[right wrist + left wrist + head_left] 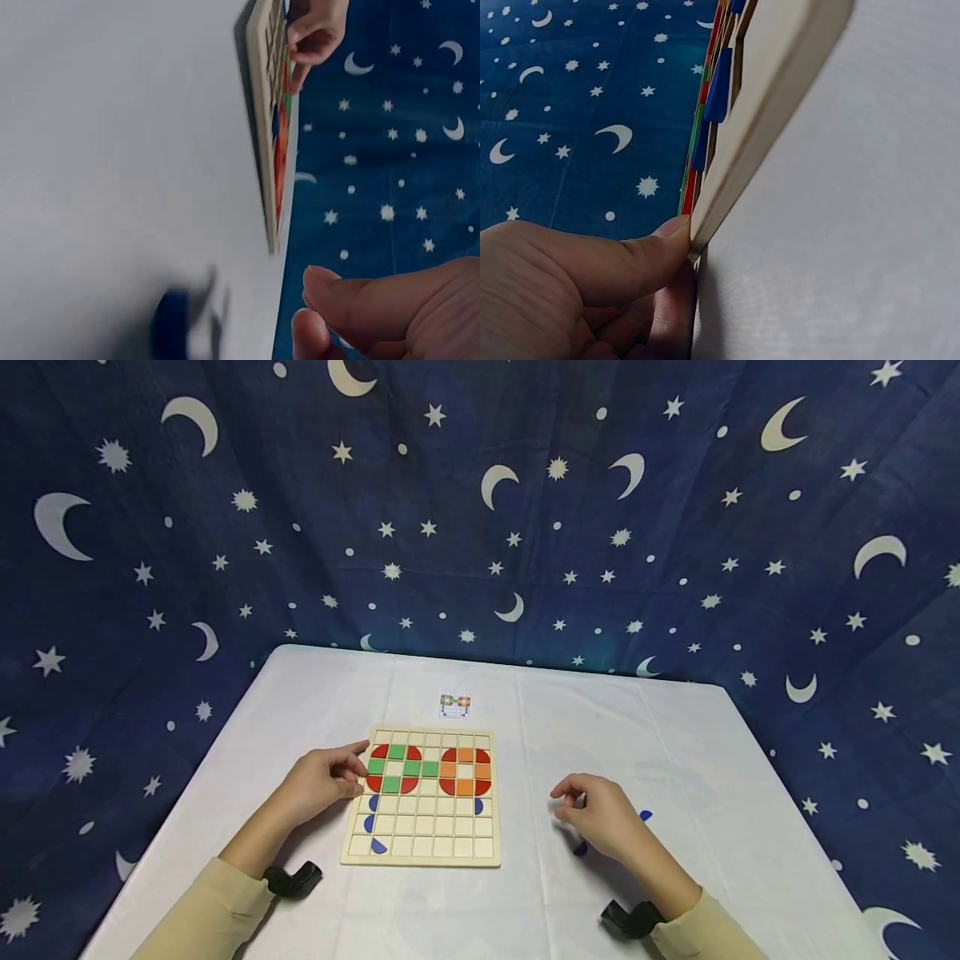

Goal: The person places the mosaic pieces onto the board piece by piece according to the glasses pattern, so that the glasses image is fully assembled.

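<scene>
A wooden grid board (422,862) lies flat on the white table, red, green and orange pieces forming two rings joined by a green square (430,769). Blue half-round pieces sit down its left column, and one blue piece (478,807) sits at the right. My left hand (318,785) rests against the board's left edge, thumb and fingers touching the rim. Right of the board, my right hand (600,814) hovers over the cloth with loosely bent fingers. Nothing shows between its thumb (375,300) and forefinger. Two loose blue pieces lie near it, one (581,849) below, another (646,816) beyond the wrist.
A small printed card (454,703) with a coloured ring pattern lies behind the board. The white tablecloth (600,718) runs back to a dark blue curtain (450,485) with moons and stars. A black wrist camera (294,880) is strapped to each arm.
</scene>
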### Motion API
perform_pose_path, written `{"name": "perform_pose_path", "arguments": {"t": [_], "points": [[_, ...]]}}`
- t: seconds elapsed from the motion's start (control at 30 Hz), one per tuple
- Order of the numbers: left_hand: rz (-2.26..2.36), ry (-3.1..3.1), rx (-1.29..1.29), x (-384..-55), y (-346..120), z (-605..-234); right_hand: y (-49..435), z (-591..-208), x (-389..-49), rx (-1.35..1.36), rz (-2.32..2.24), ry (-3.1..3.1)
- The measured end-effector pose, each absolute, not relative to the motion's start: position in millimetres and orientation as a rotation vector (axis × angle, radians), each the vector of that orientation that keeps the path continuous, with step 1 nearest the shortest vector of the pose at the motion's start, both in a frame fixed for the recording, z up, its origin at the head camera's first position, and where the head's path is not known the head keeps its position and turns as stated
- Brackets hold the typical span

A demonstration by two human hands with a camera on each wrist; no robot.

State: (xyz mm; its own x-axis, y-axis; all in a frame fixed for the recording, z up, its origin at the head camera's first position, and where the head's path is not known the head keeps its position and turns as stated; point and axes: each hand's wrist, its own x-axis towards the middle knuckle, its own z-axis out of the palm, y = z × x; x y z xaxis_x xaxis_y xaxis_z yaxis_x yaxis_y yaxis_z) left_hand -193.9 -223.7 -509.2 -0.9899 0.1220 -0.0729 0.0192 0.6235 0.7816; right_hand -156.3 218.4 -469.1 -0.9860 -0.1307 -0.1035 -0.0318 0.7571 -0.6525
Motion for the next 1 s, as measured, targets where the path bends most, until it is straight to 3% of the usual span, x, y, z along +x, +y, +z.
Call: {"name": "perform_pose_path", "arguments": {"t": [0.5, 0.73, 1.0], "points": [[1.294, 2.725, 0.120, -193.0, -222.8, -505.7, 256.8, -485.4, -114.2, 0.034, -0.875, 2.836], [1.295, 2.719, 0.107, -192.3, -223.0, -505.6, 246.4, -493.5, -107.4, 0.076, -0.858, 2.844], [1.294, 2.719, 0.099, -193.0, -222.5, -506.1, 226.5, -497.0, -111.1, -0.077, -0.858, 2.890]]}}
